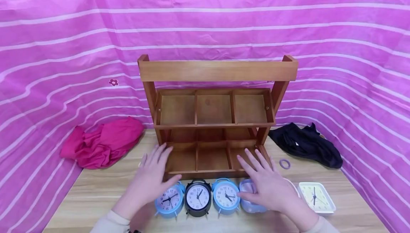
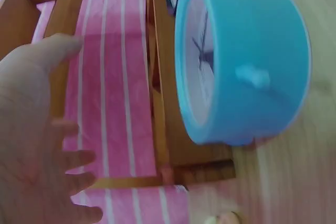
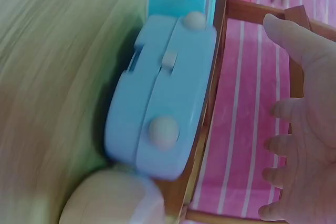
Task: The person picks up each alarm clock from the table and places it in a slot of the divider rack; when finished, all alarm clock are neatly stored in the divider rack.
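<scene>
— Alarm clocks, location? Row on the wooden table, along the front edge of the wooden rack: blue clock, black clock, second blue clock, pale blue square clock.

— Hands? Left hand: fingers spread and straight, holding nothing, above the leftmost blue clock. Right hand: likewise spread, empty, over the pale blue clock.

— Surroundings? White square clock far right; purple ring; black cloth; pink cloth
</scene>
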`<state>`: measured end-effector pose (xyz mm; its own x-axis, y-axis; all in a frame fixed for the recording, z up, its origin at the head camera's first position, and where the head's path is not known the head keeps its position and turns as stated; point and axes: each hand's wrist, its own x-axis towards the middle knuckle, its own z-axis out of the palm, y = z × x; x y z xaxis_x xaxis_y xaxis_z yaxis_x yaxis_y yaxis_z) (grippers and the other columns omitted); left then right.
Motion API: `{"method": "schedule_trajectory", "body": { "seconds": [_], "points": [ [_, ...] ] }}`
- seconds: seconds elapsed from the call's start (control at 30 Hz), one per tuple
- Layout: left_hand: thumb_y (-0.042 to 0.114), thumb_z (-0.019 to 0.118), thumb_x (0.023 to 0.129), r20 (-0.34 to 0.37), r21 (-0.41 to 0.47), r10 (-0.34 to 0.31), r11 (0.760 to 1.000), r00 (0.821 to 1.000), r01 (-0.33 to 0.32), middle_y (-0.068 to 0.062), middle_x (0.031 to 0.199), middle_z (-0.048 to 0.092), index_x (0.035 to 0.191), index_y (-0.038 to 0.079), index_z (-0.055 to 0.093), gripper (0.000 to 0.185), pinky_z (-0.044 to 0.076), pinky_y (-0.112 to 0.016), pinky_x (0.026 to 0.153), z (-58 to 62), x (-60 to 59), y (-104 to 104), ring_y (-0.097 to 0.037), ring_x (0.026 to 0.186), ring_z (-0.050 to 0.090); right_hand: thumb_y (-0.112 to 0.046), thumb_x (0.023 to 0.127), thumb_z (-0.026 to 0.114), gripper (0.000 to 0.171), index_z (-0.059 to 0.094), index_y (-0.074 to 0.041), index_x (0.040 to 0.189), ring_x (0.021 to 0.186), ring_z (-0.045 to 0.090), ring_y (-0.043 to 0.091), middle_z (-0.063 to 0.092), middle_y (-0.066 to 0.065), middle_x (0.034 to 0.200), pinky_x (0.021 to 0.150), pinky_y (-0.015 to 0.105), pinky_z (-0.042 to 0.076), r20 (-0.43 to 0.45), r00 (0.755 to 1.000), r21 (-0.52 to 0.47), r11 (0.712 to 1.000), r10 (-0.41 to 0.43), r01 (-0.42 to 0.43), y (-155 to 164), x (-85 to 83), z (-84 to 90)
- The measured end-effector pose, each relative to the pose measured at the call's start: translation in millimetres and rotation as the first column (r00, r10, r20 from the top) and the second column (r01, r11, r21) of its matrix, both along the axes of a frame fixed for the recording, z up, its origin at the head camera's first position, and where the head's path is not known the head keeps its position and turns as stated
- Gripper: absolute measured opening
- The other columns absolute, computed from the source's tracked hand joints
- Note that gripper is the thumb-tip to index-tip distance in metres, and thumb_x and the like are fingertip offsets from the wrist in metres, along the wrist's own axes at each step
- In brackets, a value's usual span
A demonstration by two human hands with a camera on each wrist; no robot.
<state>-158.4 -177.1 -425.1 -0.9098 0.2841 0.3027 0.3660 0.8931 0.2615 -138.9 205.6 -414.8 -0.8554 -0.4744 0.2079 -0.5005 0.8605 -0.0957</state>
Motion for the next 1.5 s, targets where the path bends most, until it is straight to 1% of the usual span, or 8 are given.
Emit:
{"method": "schedule_trajectory", "body": {
  "seconds": [0.13,0.23,0.37,0.6,0.93,1.17,1.4,1.5],
  "points": [
    [0.044,0.075,0.095,-0.001,0.130,0.053,0.990,0.999,-0.052,-0.027,0.142,0.054,0.146,-0.005,0.045,0.077,0.046,-0.063,0.108,-5.0,-12.8,-14.0,-0.045,0.130,0.054,-0.072,0.084,0.072,0.100,0.035,-0.026,0.164,0.157,0.019,0.044,0.024,0.009,0.172,0.119,0.076,0.014,0.037,0.999,-0.019,1.000,0.015,-0.014,-18.3,-5.1,0.4],
    [0.042,0.073,0.097,-0.001,0.191,0.085,0.978,0.996,-0.083,-0.029,0.146,0.051,0.150,-0.007,0.039,0.081,0.045,-0.064,0.108,-6.1,-22.9,-27.3,-0.048,0.133,0.051,-0.073,0.084,0.071,0.100,0.033,-0.026,0.165,0.157,0.019,0.043,0.023,0.009,0.172,0.118,0.077,0.014,0.077,0.996,-0.033,0.998,0.048,-0.045,-34.6,-8.7,-1.2],
    [0.045,0.070,0.098,0.001,0.260,0.080,0.963,0.997,-0.078,-0.031,0.160,0.034,0.160,-0.005,0.023,0.092,0.035,-0.067,0.115,-3.1,-34.9,-40.6,-0.050,0.147,0.035,-0.073,0.085,0.070,0.101,0.031,-0.028,0.166,0.158,0.016,0.041,0.022,0.009,0.173,0.118,0.076,0.014,0.127,0.989,-0.036,0.997,0.073,-0.069,-50.3,-11.1,-4.4],
    [0.045,0.069,0.100,0.062,0.351,-0.015,0.936,0.998,-0.008,-0.019,0.174,0.000,0.167,0.009,-0.007,0.108,0.023,-0.068,0.120,-11.0,-50.9,-54.1,-0.048,0.156,0.013,-0.075,0.085,0.068,0.102,0.025,-0.032,0.167,0.159,0.012,0.038,0.016,0.005,0.174,0.120,0.075,0.011,0.177,0.980,-0.042,0.996,0.089,-0.083,-65.4,-12.6,-7.7],
    [0.024,0.075,0.098,0.120,0.585,-0.195,0.806,0.973,0.089,-0.014,0.174,-0.009,0.165,0.027,-0.018,0.115,0.024,-0.072,0.116,-11.7,-69.4,-57.6,-0.047,0.157,0.005,-0.074,0.085,0.069,0.101,0.026,-0.033,0.167,0.159,0.013,0.040,0.019,0.006,0.174,0.119,0.075,0.014,0.215,0.968,-0.037,0.992,0.127,-0.121,-87.7,-16.0,-9.6],
    [0.024,0.078,0.095,0.145,0.640,-0.216,0.764,0.965,0.075,-0.008,0.175,-0.009,0.164,0.033,-0.021,0.121,0.020,-0.069,0.120,-3.0,-85.2,-55.1,-0.038,0.160,0.001,-0.076,0.084,0.068,0.101,0.028,-0.033,0.166,0.158,0.021,0.038,0.025,0.007,0.172,0.120,0.070,0.022,0.202,0.964,-0.043,0.985,0.172,-0.166,-108.2,-17.2,-15.2],
    [0.009,0.079,0.092,0.053,0.717,-0.247,0.684,0.968,0.135,-0.007,0.175,-0.005,0.165,0.031,-0.019,0.124,0.016,-0.066,0.122,10.1,-102.1,-53.0,-0.039,0.160,0.006,-0.072,0.083,0.073,0.096,0.038,-0.030,0.162,0.145,0.041,0.031,0.042,0.004,0.162,0.112,0.063,0.040,0.180,0.954,-0.112,0.969,0.238,-0.221,-129.1,-18.1,-20.0],
    [0.011,0.079,0.091,0.054,0.715,-0.247,0.686,0.968,0.135,-0.003,0.175,-0.006,0.165,0.032,-0.019,0.124,0.015,-0.065,0.123,14.5,-107.1,-49.8,-0.037,0.160,0.007,-0.073,0.082,0.074,0.095,0.041,-0.029,0.160,0.139,0.046,0.027,0.047,0.003,0.158,0.107,0.060,0.045,0.160,0.952,-0.112,0.963,0.260,-0.244,-138.9,-16.4,-22.0]
  ]
}}
